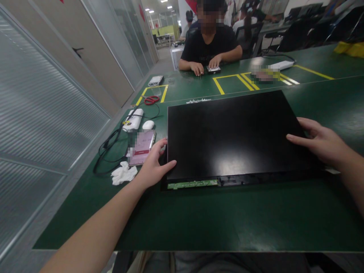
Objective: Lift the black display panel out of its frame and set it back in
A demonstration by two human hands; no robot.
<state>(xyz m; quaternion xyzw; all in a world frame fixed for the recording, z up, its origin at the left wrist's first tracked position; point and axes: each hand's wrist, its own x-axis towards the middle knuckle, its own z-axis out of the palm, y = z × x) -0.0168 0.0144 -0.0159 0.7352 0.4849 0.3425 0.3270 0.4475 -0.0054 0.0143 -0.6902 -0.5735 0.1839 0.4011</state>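
Note:
A black display panel (233, 132) lies face up over the green table, its glossy surface catching the light. Along its near edge a narrow green circuit board (193, 184) sticks out, beside a dark strip. My left hand (155, 163) grips the panel's left edge, thumb on top of the front face. At the opposite side my right hand (318, 140) holds the right edge, thumb over the face and the other fingers partly hidden at the edge. Whether the panel rests on the table or is slightly raised, I cannot tell.
Left of the panel lie a phone (142, 148), crumpled white tissue (124, 173), a white earbud-like case (148, 125), a white power block (133, 119), black cables (106, 146) and red-handled scissors (151, 100). Across the green table (227, 227), a person (212, 45) handles a small drive-like device (214, 70).

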